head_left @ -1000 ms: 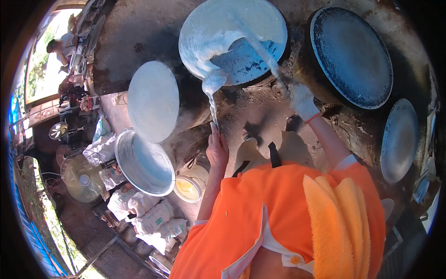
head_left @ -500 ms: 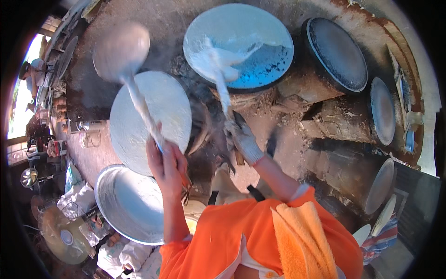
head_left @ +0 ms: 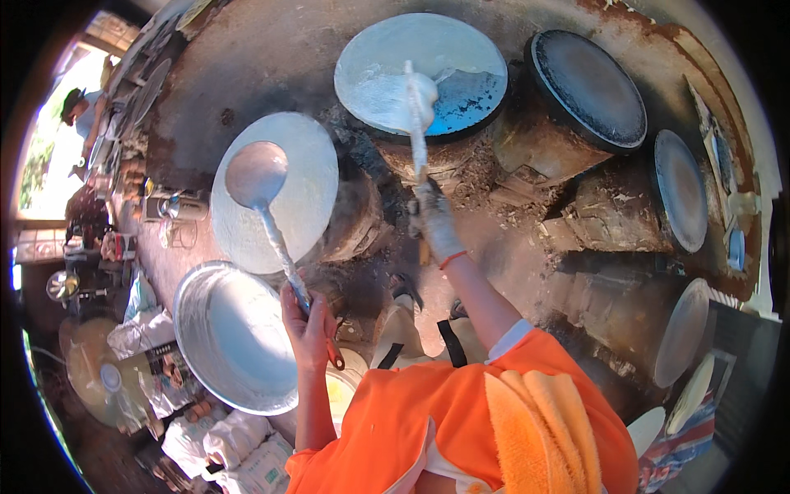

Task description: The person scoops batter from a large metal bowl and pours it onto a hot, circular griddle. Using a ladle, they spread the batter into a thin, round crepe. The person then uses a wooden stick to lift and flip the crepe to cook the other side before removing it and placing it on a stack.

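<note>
My left hand (head_left: 306, 329) grips the long, white-coated handle of a metal ladle (head_left: 255, 171), whose round bowl is over the white-covered left griddle (head_left: 276, 235); whether it touches, I cannot tell. My gloved right hand (head_left: 436, 222) grips a long stick tool (head_left: 417, 148) reaching onto the top middle griddle (head_left: 374, 53). A blob of white batter (head_left: 421, 103) is at its end, and dark blue surface shows on that griddle's lower right. A wide metal basin (head_left: 230, 337) of white liquid sits below my left hand.
Dark round griddles on blackened stoves (head_left: 588, 86) curve round to my right (head_left: 680, 189). At the left are sacks (head_left: 230, 440), a fan (head_left: 109, 377) and another person (head_left: 82, 115) near the bright opening. A white bucket (head_left: 346, 370) is partly hidden by my clothing.
The ladle has left the middle griddle, swung up leftward, then come down over the left griddle. My right hand and stick have moved to point straight up at the middle griddle. The view has shifted.
</note>
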Tool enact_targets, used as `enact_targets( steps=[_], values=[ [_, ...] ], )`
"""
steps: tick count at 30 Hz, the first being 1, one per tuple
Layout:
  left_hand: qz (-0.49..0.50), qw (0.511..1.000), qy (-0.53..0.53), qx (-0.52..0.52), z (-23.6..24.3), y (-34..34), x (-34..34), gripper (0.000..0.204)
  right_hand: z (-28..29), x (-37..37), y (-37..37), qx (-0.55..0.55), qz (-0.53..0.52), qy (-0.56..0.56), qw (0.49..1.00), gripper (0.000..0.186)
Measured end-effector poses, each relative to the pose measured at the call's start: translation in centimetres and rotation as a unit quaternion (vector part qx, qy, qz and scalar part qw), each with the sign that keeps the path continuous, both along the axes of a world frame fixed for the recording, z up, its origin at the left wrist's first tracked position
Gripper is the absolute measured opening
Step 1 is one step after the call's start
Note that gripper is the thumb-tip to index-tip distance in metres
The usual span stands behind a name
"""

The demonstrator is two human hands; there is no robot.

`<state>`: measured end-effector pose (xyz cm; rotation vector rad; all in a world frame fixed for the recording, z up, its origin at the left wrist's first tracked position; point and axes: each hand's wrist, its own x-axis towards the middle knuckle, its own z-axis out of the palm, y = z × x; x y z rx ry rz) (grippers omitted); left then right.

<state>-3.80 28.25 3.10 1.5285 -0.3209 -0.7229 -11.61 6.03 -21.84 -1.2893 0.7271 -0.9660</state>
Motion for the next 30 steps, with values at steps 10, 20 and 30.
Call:
enact_targets(
  steps=[10, 20, 30],
  values=[
    [-0.055, 0.993, 0.091, -0.045, 0.1, -4.2, -0.4, 0.045, 8.3, 0.3, -1.2, 0.484, 0.043, -0.07, 0.871, 0.026],
    [-0.142, 0.988, 0.048, -0.027, -1.6, -12.0, 1.6, 0.044, 3.7, -11.6, -6.9, 0.015, -0.002, 0.246, 0.969, 0.028],
    [-0.118, 0.989, 0.09, -0.005, -0.1, -18.9, -1.6, 0.047, 3.6, -15.2, -11.3, 0.058, 0.117, 0.283, 0.95, 0.03]
  ],
)
